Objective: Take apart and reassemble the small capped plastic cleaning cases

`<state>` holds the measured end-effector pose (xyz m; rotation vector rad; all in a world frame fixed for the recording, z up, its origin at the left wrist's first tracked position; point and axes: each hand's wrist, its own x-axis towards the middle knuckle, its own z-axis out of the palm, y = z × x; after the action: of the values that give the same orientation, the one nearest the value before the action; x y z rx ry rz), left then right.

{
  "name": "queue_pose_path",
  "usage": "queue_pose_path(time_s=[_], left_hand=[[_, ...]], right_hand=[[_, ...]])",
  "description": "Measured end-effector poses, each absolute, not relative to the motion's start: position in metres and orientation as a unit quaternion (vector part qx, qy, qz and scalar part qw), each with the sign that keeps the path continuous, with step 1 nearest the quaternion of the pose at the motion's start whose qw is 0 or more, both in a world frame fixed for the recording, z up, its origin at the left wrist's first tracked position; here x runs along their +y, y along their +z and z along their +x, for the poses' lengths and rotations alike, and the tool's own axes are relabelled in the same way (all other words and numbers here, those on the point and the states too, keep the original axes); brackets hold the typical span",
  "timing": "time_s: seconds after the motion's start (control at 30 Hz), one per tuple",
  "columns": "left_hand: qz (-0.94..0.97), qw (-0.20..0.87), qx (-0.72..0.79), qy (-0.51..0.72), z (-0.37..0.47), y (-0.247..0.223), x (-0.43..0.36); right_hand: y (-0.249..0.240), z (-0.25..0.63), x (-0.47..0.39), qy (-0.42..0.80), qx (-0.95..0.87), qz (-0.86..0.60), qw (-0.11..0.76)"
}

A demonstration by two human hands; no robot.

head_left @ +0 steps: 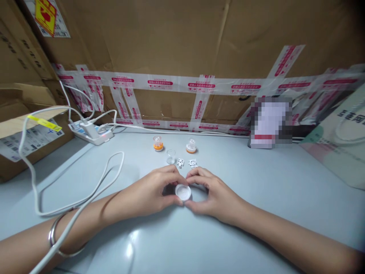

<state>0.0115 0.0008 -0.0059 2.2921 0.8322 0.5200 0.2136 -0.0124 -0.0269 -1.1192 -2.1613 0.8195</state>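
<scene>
A small round white cup-like part [183,193] is between my hands above the grey table. My left hand [164,188] grips its left side, thumb below and fingers above. My right hand [212,192] touches its right edge with thumb and fingertips curled round it. Just beyond my fingers lie small white flat pieces with holes [180,163] and a white spoked piece [193,163]. A clear cup [171,156] stands beside them. Farther back are a clear-topped part with an orange base [157,144] and another with a white and orange base [191,146].
A white power strip [92,133] with plugs sits at the back left. Its white cable [32,171] loops over the table and my left forearm. Large taped cardboard [171,45] walls the back. A blurred upright phone-like object [268,121] and a printed bag [339,140] are at the right.
</scene>
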Motion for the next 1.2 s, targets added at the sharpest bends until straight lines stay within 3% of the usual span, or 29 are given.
queue_pose_path(time_s=[0.7, 0.87, 1.0, 1.2], left_hand=[[0.866, 0.29, 0.339, 0.226, -0.002, 0.011, 0.008], [0.86, 0.227, 0.373, 0.263, -0.007, 0.008, 0.018], [0.869, 0.197, 0.368, 0.266, -0.006, 0.001, 0.021], [0.875, 0.191, 0.362, 0.26, -0.005, -0.002, 0.022]], right_hand=[[-0.017, 0.214, -0.014, 0.355, -0.783, -0.427, 0.281], [-0.017, 0.217, -0.01, 0.403, -0.709, -0.462, 0.348], [-0.01, 0.225, 0.005, 0.311, -0.699, -0.513, 0.388], [-0.003, 0.221, 0.035, 0.149, -0.83, -0.466, 0.268]])
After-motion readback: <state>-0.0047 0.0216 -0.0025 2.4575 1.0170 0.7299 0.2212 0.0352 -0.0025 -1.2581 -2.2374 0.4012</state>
